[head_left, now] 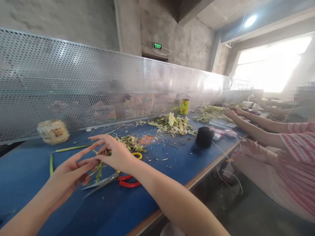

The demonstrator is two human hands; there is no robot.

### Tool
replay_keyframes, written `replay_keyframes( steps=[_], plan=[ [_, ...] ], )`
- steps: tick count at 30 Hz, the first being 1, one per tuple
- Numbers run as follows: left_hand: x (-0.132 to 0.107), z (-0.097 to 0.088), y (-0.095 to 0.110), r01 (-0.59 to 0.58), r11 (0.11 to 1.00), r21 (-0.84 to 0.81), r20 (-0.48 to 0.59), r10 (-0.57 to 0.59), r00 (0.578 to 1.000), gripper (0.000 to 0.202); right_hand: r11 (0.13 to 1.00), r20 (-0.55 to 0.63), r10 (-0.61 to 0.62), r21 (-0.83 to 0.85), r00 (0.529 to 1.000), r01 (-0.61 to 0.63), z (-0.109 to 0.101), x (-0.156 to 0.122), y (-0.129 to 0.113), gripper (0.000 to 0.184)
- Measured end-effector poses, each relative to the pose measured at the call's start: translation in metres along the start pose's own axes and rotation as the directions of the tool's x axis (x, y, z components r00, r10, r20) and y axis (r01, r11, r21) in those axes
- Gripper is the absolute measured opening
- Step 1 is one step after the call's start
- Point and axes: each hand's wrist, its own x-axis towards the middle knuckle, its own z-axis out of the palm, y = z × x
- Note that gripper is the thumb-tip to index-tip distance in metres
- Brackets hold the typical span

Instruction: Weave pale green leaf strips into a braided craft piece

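Note:
My left hand (71,172) and my right hand (115,154) meet at the fingertips above a blue table (152,183). Thumbs and fingers come together there in a pinch, while some other fingers stretch out. Whatever lies between them is too small or hidden to make out. A thin green leaf strip (71,148), sharply bent, runs behind my left hand; whether it is held I cannot tell. Below the hands lie scissors (129,184) with red and yellow handles, blades apart and untouched. Plant scraps (131,143) are heaped just behind my right hand.
A pale roll (53,131) sits at the left by a perforated metal screen (81,88). Farther right are a leaf heap (173,124), a yellow can (184,107) and a black spool-like bundle (204,137). A co-worker in a striped shirt (299,139) works at the right, near a white cable (222,151).

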Motion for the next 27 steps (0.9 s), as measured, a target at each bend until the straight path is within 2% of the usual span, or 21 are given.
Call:
replay_keyframes(
  steps=[3, 6, 9, 16, 27],
  plan=[
    [0.002, 0.000, 0.000, 0.021, 1.000, 0.016, 0.004, -0.021, 1.000, 0.067, 0.998, 0.004, 0.031, 0.056, 1.000, -0.031, 0.000, 0.003, 0.006, 0.052],
    [0.001, 0.003, 0.002, 0.016, 1.000, 0.001, -0.015, -0.016, 1.000, 0.075, 0.990, 0.034, 0.031, 0.137, 0.999, -0.036, 0.001, 0.006, 0.013, 0.052],
    [-0.001, 0.006, 0.004, 0.016, 1.000, -0.022, 0.013, -0.015, 1.000, 0.079, 0.975, 0.041, 0.050, 0.214, 0.998, -0.057, 0.003, 0.007, 0.019, 0.052],
    [-0.006, 0.004, 0.005, 0.041, 0.993, -0.109, 0.020, -0.039, 0.999, 0.065, 0.915, 0.037, 0.073, 0.396, 0.997, -0.082, 0.003, 0.008, 0.028, 0.054],
    [-0.005, 0.004, 0.004, -0.002, 0.996, -0.089, 0.071, 0.008, 0.997, 0.074, 0.927, 0.050, 0.099, 0.358, 0.994, -0.111, 0.002, 0.008, 0.027, 0.054]
  ],
)
